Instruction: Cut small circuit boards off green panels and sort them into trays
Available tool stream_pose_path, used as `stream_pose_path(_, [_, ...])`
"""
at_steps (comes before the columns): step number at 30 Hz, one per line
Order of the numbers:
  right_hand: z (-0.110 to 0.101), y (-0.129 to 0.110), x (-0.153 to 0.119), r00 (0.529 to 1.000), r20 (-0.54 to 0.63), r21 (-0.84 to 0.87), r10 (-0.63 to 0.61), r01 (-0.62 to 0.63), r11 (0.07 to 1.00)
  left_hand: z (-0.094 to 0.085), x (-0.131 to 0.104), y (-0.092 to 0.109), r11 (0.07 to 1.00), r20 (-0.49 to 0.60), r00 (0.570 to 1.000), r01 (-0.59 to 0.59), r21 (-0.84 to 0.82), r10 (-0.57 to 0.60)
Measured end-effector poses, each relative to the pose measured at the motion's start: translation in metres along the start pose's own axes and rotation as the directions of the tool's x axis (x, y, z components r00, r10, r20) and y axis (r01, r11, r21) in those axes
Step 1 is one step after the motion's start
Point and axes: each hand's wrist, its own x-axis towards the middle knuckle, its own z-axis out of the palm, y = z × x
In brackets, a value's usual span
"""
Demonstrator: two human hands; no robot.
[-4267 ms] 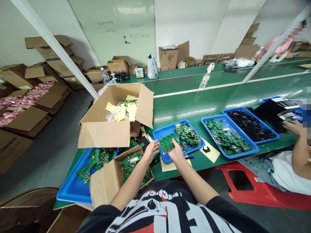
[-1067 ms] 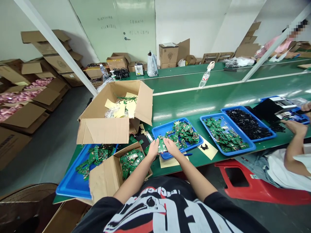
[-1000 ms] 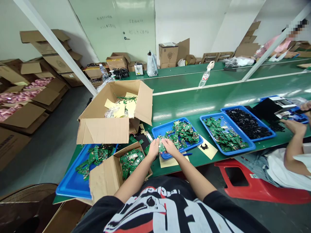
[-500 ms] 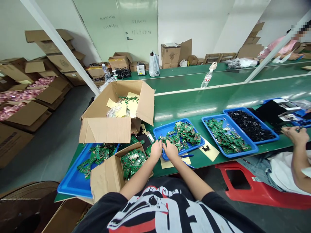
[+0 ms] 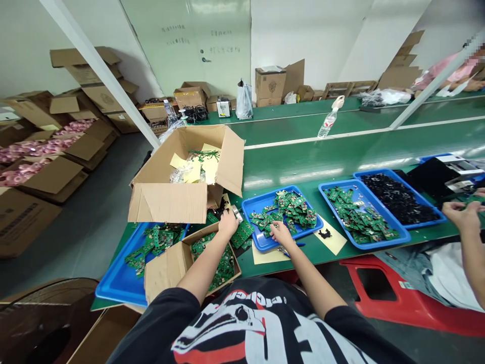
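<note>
My left hand (image 5: pixel 228 224) reaches past a small cardboard box (image 5: pixel 185 263) of green circuit boards. Its fingers are bent downward and close together beside small black parts (image 5: pixel 220 208); what they hold, if anything, is hidden. Farther right, my right hand (image 5: pixel 282 234) is over the near left part of a blue tray (image 5: pixel 261 245) heaped with circuit boards (image 5: pixel 293 210). Its thumb and fingers pinch at a green circuit board (image 5: pixel 273 226). Between my hands a larger green board panel (image 5: pixel 242 233) lies on the table.
A big open carton (image 5: pixel 166 199) stands behind my left hand. Another blue tray (image 5: pixel 113 283) holds boards at left. To the right are a tray of boards (image 5: pixel 359 217), a tray of black parts (image 5: pixel 401 199) and a co-worker's hands (image 5: pixel 462 215). Pliers (image 5: pixel 283 251) lie by the near tray.
My hands were together at the tray's left edge and are now apart. The left has moved left and away toward the black parts, the right rightward over the tray.
</note>
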Motion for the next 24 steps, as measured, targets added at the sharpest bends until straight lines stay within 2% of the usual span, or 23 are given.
stream_pose_path(5, [0.013,0.006,-0.008,0.996,0.063,0.048,-0.060,0.057,0.997,0.019,-0.013,0.002,0.991,0.136,0.985,-0.112,0.075,0.101])
stream_pose_path(9, [0.021,0.003,-0.011,0.988,0.099,0.073,-0.122,0.115,0.991,0.025,-0.020,0.005,0.984,0.154,0.978,-0.157,0.080,0.144])
stream_pose_path(12, [0.022,-0.003,-0.012,0.983,0.082,0.089,-0.164,0.156,0.984,0.021,-0.028,0.008,0.972,0.137,0.965,-0.231,0.033,0.225])
stream_pose_path(14, [0.021,-0.009,-0.012,0.977,0.060,0.117,-0.206,0.198,0.973,0.015,-0.034,0.011,0.947,0.125,0.939,-0.320,-0.027,0.321])
stream_pose_path(17, [0.016,-0.019,-0.012,0.956,0.024,0.179,-0.292,0.283,0.942,0.005,-0.041,0.017,0.878,0.112,0.873,-0.462,-0.122,0.475])
stream_pose_path(19, [0.011,-0.025,-0.011,0.942,-0.005,0.205,-0.337,0.330,0.921,0.001,-0.045,0.019,0.831,0.051,0.846,-0.507,-0.229,0.530])
stream_pose_path(20, [0.008,-0.027,-0.010,0.938,-0.017,0.211,-0.346,0.342,0.916,0.000,-0.046,0.020,0.808,-0.005,0.868,-0.464,-0.363,0.496])
stream_pose_path(21, [0.006,-0.029,-0.010,0.935,-0.030,0.220,-0.354,0.351,0.910,-0.001,-0.047,0.020,0.758,-0.045,0.909,-0.371,-0.536,0.413])
stream_pose_path(22, [0.005,-0.031,-0.009,0.933,-0.038,0.233,-0.358,0.356,0.905,0.000,-0.049,0.021,0.666,-0.042,0.952,-0.244,-0.705,0.304])
stream_pose_path(23, [0.004,-0.032,-0.009,0.933,-0.043,0.247,-0.358,0.357,0.901,0.001,-0.050,0.021,0.544,0.009,0.979,-0.106,-0.832,0.204])
stream_pose_path(24, [0.003,-0.033,-0.010,0.933,-0.043,0.261,-0.357,0.356,0.898,0.002,-0.051,0.021,0.434,0.087,0.986,0.018,-0.901,0.141])
